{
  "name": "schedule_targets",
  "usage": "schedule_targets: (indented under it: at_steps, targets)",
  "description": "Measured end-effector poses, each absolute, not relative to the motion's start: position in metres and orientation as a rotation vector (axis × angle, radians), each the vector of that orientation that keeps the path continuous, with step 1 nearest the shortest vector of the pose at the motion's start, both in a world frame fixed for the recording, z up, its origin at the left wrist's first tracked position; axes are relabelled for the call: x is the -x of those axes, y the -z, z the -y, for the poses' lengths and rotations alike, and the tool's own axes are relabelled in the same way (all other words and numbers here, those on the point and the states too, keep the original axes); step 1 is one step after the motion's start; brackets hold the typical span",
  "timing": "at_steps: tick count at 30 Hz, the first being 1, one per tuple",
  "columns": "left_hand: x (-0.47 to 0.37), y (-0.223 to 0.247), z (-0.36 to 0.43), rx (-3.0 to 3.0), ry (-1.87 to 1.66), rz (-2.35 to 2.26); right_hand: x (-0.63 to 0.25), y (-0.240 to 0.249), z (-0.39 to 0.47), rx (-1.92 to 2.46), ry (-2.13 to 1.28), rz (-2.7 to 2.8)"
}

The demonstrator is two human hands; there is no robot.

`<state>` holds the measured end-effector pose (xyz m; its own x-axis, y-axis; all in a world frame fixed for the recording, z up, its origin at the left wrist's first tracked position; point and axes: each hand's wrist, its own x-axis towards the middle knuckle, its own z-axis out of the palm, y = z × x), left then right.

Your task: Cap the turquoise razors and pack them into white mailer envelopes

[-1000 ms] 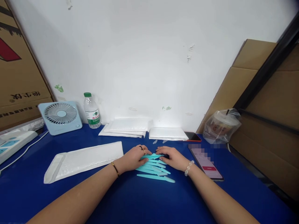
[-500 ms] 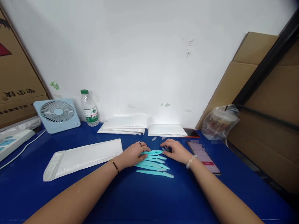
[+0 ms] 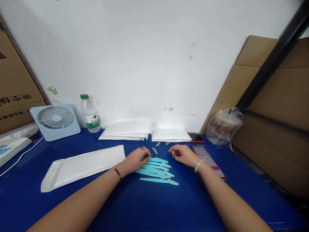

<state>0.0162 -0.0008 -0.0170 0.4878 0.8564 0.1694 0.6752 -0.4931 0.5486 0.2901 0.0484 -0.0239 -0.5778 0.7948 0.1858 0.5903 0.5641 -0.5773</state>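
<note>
Several turquoise razor-like sticks (image 3: pixel 154 172) lie fanned out on the blue table (image 3: pixel 145 206), their tips pointing right. My left hand (image 3: pixel 136 160) is over the handle ends of the upper sticks, its fingers closed on them. Right of the sticks, my right hand (image 3: pixel 181 154) rests near the table with its fingers curled in; whether something small is between them cannot be made out. Between and beyond the hands lie small translucent pieces (image 3: pixel 154 150). A long white padded envelope (image 3: pixel 87 166) lies left of my left hand.
White envelopes are stacked (image 3: pixel 127 129) by the wall, with more (image 3: pixel 170 134) beside them. A blue fan (image 3: pixel 56 119), a water bottle (image 3: pixel 90 116) and a power strip (image 3: pixel 13 149) stand left. Right are a phone (image 3: pixel 209 161), another phone (image 3: pixel 196 137) and a bagged cup (image 3: pixel 224 125).
My right hand has moved off the stick tips, slightly up and right, its fingers curling in. Another translucent piece now shows between the hands. The view has shifted slightly.
</note>
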Motion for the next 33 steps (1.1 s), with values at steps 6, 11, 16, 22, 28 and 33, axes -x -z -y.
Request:
schedule_targets:
  at_steps: [6,11,16,22,28,33]
  targets:
    - [-0.015,0.017,-0.001,-2.194,-0.674,-1.310,-0.295,0.017,-0.049,1.202,-0.454,2.365]
    - [-0.017,0.014,0.006,-2.336,-0.703,-1.287,-0.302,0.017,-0.050,1.295,-0.549,2.424]
    - [-0.018,0.016,0.006,-2.447,-0.590,-1.221,-0.289,0.015,-0.044,1.195,-0.423,2.408]
    - [-0.017,0.019,0.002,-2.408,-0.562,-1.267,-0.262,0.016,-0.029,1.040,-0.551,2.440]
    - [-0.018,0.019,0.000,-2.333,-0.598,-1.305,-0.257,0.018,-0.028,1.024,-0.584,2.457]
    - [-0.018,0.015,0.000,-2.323,-0.679,-1.380,-0.263,0.016,-0.032,1.063,-0.552,2.402]
